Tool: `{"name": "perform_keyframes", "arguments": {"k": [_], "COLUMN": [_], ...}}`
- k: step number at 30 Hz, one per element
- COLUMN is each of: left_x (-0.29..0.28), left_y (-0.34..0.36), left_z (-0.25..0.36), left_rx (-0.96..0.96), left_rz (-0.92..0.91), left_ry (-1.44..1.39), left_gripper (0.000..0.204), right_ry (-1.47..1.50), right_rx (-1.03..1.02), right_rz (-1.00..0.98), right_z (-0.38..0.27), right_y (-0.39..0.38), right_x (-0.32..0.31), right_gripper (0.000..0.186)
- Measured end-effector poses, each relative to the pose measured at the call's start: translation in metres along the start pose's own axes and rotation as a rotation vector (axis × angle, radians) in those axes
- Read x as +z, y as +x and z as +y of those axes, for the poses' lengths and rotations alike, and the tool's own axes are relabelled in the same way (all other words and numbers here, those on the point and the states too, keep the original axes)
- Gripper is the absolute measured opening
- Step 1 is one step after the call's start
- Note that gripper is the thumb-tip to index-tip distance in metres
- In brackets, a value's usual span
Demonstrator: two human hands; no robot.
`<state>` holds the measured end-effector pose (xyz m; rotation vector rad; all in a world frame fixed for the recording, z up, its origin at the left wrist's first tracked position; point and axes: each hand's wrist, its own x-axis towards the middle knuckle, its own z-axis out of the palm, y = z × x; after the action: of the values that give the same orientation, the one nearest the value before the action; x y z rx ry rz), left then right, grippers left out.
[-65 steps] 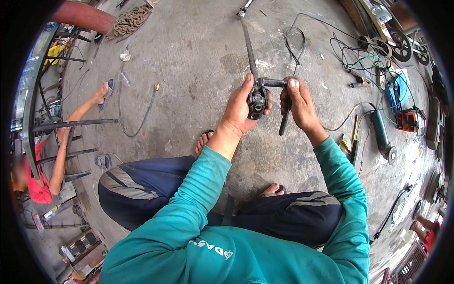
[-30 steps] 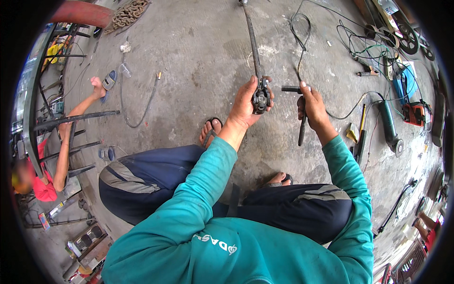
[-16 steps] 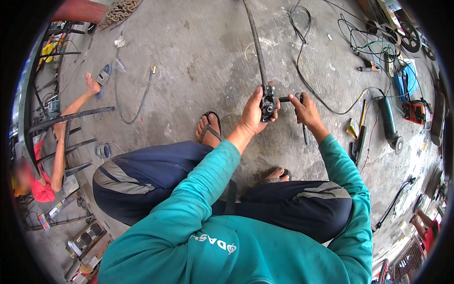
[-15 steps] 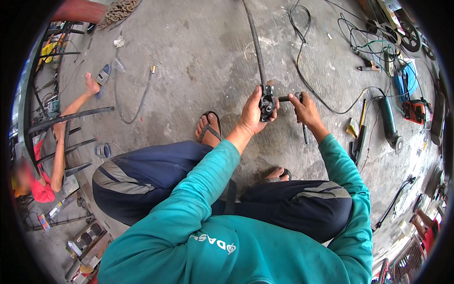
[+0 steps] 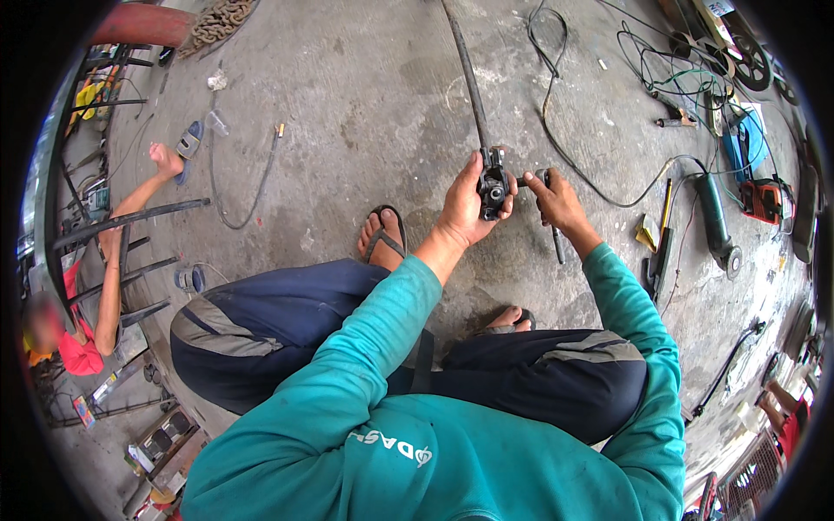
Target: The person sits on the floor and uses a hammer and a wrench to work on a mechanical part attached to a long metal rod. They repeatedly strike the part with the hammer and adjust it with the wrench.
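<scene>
Gripping a universal joint [image 5: 493,187] on a long metal shaft [image 5: 466,78] in the left hand [image 5: 465,210], above the concrete floor [image 5: 365,95]. Clasping a dark socket wrench [image 5: 559,246] in the right hand [image 5: 561,203], pointed at the joint, contact unclear. Showing also, well leftward, a clear plastic cup [image 5: 217,122], contents indistinct, near a hose [image 5: 233,227].

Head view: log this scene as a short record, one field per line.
Left hand: closed around the joint at the near end of the rod
Right hand: grips a dark tool, one end toward the joint; whether it is seated there cannot be told
Right side: green grinder lying on the floor, black cord leading to it
Upper left: chain beside a red cylinder
Left edge: co-worker in red, one foot on the floor
</scene>
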<state>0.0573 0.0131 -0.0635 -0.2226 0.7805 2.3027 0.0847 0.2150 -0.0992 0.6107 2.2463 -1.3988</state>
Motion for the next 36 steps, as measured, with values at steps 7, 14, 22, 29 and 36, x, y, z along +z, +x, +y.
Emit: {"name": "perform_keyframes", "arguments": {"k": [7, 14, 22, 29, 36], "left_x": [-0.002, -0.009, 0.038, 0.100, 0.127], "left_y": [0.008, 0.009, 0.012, 0.016, 0.021], "left_z": [0.016, 0.019, 0.045, 0.119, 0.154], "left_rx": [0.023, 0.006, 0.007, 0.067, 0.071], "left_rz": [-0.076, -0.056, -0.104, -0.253, -0.323], "left_ry": [-0.056, -0.052, -0.193, -0.425, -0.467], "left_gripper": [0.059, 0.060, 0.055, 0.051, 0.051], "right_ry": [-0.100, -0.377, -0.214, -0.310, -0.259], "right_rx": [-0.049, -0.232, 0.082, -0.065, 0.000], "right_rz": [0.007, 0.051, -0.080, -0.017, -0.041], "right_z": [0.012, 0.011, 0.008, 0.052, 0.030], "right_y": [0.005, -0.009, -0.003, 0.014, 0.002], "right_x": [-0.001, -0.003, -0.009, -0.004, -0.006], "right_gripper": [0.062, 0.058, 0.062, 0.067, 0.064]}}
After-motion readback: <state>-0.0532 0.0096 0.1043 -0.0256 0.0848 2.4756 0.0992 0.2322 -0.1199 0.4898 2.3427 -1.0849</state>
